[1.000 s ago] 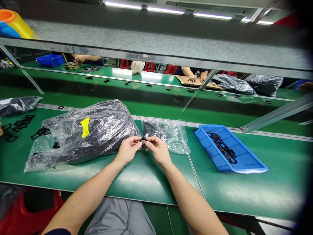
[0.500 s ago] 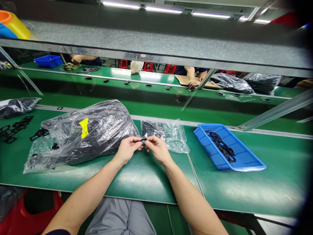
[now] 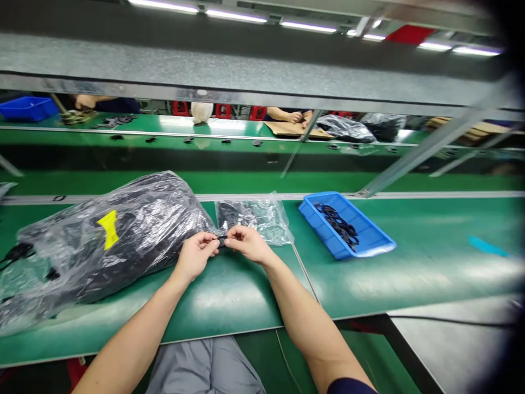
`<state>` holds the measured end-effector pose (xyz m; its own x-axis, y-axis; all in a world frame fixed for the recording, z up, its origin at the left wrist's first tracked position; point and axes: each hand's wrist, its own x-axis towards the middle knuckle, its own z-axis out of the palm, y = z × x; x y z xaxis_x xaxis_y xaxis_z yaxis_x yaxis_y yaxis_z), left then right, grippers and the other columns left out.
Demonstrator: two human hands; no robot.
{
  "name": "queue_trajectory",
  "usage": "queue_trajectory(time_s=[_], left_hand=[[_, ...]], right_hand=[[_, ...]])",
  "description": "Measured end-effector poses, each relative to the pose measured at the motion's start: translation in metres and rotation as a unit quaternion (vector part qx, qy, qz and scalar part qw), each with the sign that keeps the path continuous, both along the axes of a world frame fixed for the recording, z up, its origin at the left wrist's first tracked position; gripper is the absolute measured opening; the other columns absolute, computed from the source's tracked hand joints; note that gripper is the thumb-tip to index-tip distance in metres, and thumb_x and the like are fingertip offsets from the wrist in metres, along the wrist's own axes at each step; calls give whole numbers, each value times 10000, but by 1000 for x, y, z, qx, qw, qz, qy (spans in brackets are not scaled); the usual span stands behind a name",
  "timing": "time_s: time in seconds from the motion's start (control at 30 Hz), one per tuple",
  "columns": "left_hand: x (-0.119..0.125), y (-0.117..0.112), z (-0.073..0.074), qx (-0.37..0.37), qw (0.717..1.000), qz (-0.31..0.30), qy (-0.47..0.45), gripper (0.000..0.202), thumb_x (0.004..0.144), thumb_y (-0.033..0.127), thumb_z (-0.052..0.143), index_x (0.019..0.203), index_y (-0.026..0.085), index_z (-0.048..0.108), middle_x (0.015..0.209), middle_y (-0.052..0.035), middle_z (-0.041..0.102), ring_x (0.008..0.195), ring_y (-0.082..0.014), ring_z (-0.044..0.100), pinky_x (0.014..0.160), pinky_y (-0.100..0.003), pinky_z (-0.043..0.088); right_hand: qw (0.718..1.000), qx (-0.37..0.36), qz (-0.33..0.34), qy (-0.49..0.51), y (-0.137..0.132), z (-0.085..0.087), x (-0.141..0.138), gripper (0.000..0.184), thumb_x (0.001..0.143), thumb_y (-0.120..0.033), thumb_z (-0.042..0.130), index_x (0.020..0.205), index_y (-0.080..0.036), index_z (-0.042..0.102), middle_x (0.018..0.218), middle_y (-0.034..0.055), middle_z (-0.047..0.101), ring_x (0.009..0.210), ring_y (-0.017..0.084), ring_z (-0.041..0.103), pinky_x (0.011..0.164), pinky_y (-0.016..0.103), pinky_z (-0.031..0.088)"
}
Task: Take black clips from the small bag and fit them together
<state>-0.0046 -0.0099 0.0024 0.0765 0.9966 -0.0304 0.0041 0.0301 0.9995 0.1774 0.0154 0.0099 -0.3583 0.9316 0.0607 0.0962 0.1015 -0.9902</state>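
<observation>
Between my fingertips is a small black part (image 3: 222, 239), mostly covered, so its exact kind is unclear. My left hand (image 3: 198, 253) pinches its left side, and my right hand (image 3: 249, 244) pinches the right side. Both hands are held over the green bench, close together. Just left of them lies a big clear plastic bag (image 3: 159, 219) packed with dark parts and marked with a yellow label (image 3: 109, 229). Behind my right hand is a smaller clear bag (image 3: 273, 221) with black pieces in it.
A blue tray (image 3: 369, 232) with black ring-like parts (image 3: 338, 224) stands to the right on the green bench (image 3: 246, 298). Beyond the bench runs a green belt (image 3: 241, 181); a slanted metal post (image 3: 410, 158) rises at right. Co-workers' hands (image 3: 297, 117) show across the line.
The view has swung to the right, so the bags and tray sit farther left in the picture. My hands still pinch the small black part, with fingers slightly shifted.
</observation>
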Motion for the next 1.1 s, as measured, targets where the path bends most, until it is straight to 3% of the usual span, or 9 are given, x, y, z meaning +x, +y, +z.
queue_trajectory(time_s=[0.1,0.2,0.33,0.47,0.63,0.8,0.9,0.97,1.1], left_hand=[[-1,1,1,7,999,-4,32,288,722,403,708,817,139,640,678,-27,657,631,-152,644,605,-259,515],[-2,4,3,24,998,5,60,297,737,419,688,836,141,657,704,-39,673,667,-163,654,650,-277,535],[-2,4,6,35,996,8,80,332,713,451,693,821,138,669,709,-55,681,669,-185,661,644,-303,556],[0,4,4,38,995,10,94,366,693,481,700,812,136,676,703,-60,688,666,-192,668,647,-312,564],[1,4,4,36,994,8,101,386,674,495,708,809,134,681,704,-62,697,666,-194,670,660,-309,563],[2,4,1,25,990,8,140,399,672,505,699,837,142,682,730,-59,708,699,-209,679,716,-333,564],[1,6,-4,28,986,4,162,413,674,517,690,853,145,683,734,-62,713,705,-224,683,728,-357,565],[0,8,-6,33,985,3,168,418,676,520,686,857,144,684,739,-67,715,709,-232,685,733,-370,565],[-1,10,-7,37,984,10,174,410,678,522,682,854,151,684,739,-62,716,711,-226,685,740,-363,564]], right_hand=[[998,-34,16,59,7,2,7,310,645,-410,776,730,-168,603,591,-57,566,507,84,507,514,223,437],[978,-62,-78,184,23,5,23,328,618,-396,798,743,-173,592,560,-52,588,473,85,519,464,206,439],[876,-52,-274,394,46,9,61,259,666,-307,773,762,-195,560,665,-44,627,516,69,550,409,151,415],[765,-43,-413,492,58,10,104,137,796,-277,664,760,-198,558,667,-37,612,513,54,552,384,118,431],[685,-4,-474,553,56,9,154,186,894,-271,555,723,-199,550,668,-33,612,546,38,571,429,84,472],[649,30,-512,562,51,13,174,198,923,-288,507,746,-207,545,795,-13,663,639,45,606,477,97,507],[656,46,-505,559,53,15,163,138,915,-285,515,812,-209,565,871,-8,674,657,47,610,480,101,505],[697,50,-485,526,55,16,150,107,881,-298,564,823,-209,566,832,-17,667,598,44,583,460,108,482],[872,58,-388,293,49,14,118,145,803,-335,630,792,-196,591,675,-28,632,514,76,561,448,174,459]])
